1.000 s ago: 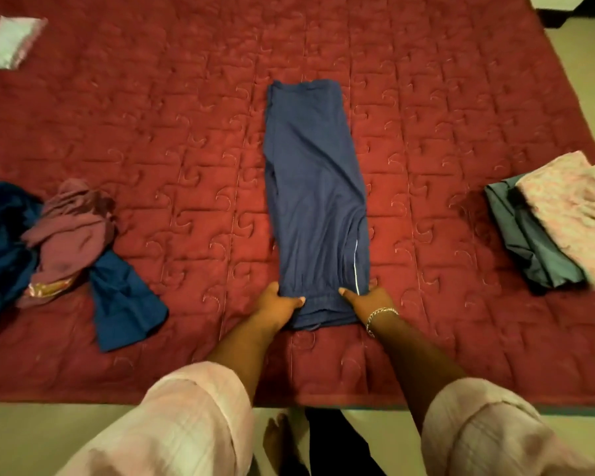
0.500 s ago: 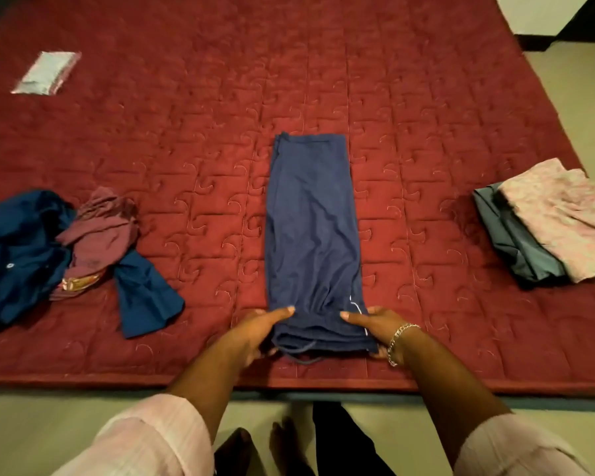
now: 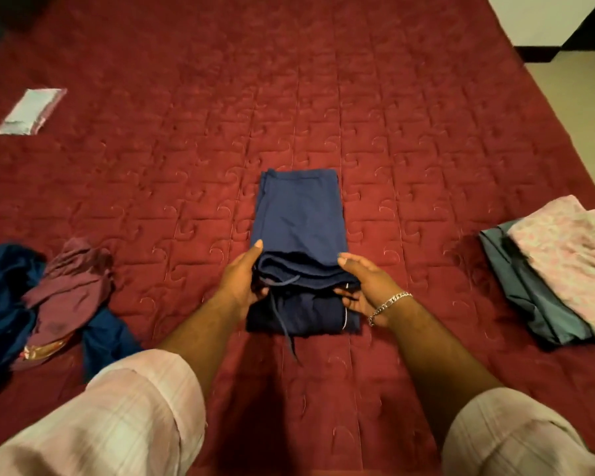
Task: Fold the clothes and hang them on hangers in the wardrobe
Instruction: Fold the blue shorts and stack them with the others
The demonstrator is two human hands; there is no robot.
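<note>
both hands had lifted the near end of the navy trousers (image 3: 298, 214) off the bed (image 3: 409, 139); left hand (image 3: 243, 281) and right hand (image 3: 364, 286) gripped it, folding forward, another fold nearly done.

1 navy trousers (image 3: 298, 214) mid-quilt | 2 hands at its near end: left hand (image 3: 238, 281), right hand (image 3: 366, 286) | 2 crumpled garments left of it: blue (image 3: 4, 304), maroon (image 3: 67, 293) | 2 folded garments right of it: grey-green (image 3: 529, 297), pink (image 3: 571, 255) | 1 white packet (image 3: 31, 111) far left
</note>
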